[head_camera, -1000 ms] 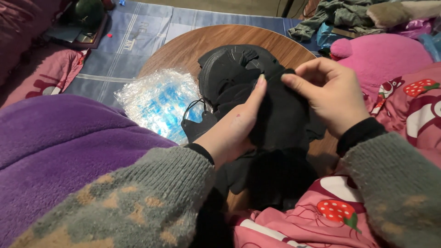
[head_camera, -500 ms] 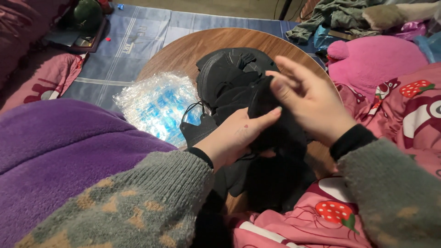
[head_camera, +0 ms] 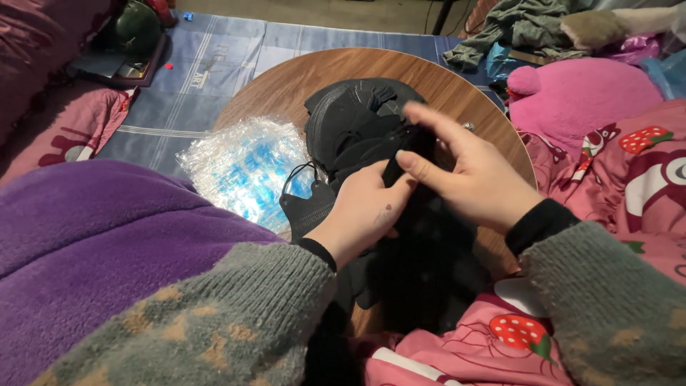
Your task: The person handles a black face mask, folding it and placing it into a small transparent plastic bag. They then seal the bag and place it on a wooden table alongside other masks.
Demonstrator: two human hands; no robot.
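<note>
1. Since the earlier frames the right hand [head_camera: 475, 182] has slid lower and leftward over the black fabric piece [head_camera: 394, 166]; the left hand [head_camera: 368, 211] has curled up under it, fingers closing in.
2. Right grip: narrow pinch, thumb and forefinger closed on the folded edge of the black fabric piece; other fingers spread above it.
3. Left grip: closed on the same piece from below, thumb touching the right thumb area; palm faces away, so exact finger hold partly hidden.
4. The black fabric piece is held just above the round wooden counter [head_camera: 300, 78], its lower part hanging dark toward the lap; detail there too dark to tell.
5. Just behind the hands, a stack of black masks [head_camera: 350, 118] rests on the counter.
6. One black mask [head_camera: 307, 207] with ear loop lies beside the left wrist, at the counter edge.
7. Left of it, a crinkled clear plastic bag [head_camera: 243, 168] with blue contents, on the counter edge.
8. Outward: purple cushion [head_camera: 93, 243] near left, pink plush toy [head_camera: 586, 96] right, strawberry-print blanket [head_camera: 629, 164] right and below, blue striped mat [head_camera: 207, 71] beyond the counter.
</note>
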